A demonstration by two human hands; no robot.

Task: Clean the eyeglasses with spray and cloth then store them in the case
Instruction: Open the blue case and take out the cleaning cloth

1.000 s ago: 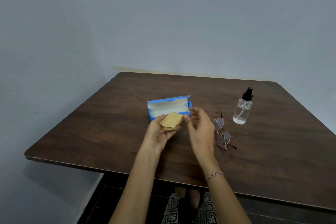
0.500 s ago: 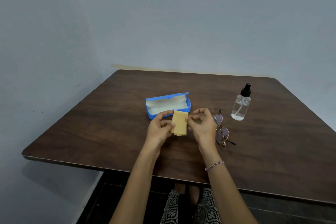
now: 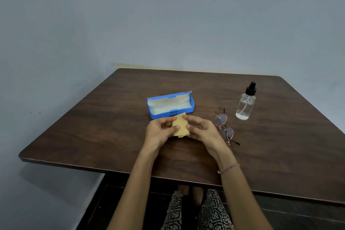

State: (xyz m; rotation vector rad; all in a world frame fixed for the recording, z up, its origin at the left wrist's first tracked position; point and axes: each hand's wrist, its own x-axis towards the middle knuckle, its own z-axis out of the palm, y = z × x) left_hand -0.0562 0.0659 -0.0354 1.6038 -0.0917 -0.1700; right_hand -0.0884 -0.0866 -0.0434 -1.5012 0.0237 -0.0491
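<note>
A small yellow cloth (image 3: 181,127) is pinched between both hands just above the table. My left hand (image 3: 158,132) grips its left edge and my right hand (image 3: 202,129) grips its right edge. Just behind the hands, the blue eyeglass case (image 3: 170,105) lies open with a pale lining and nothing inside. Round wire-rimmed eyeglasses (image 3: 225,128) lie on the table close to my right hand, partly hidden by it. A clear spray bottle (image 3: 246,103) with a black pump top stands upright further right.
Everything rests on a dark brown wooden table (image 3: 112,127) set into a corner of blue-grey walls. Its near edge runs just above my patterned trousers (image 3: 197,211).
The cloth went from lying crumpled in my left hand to being held flat between both hands, and it has been spread a little wider since.
</note>
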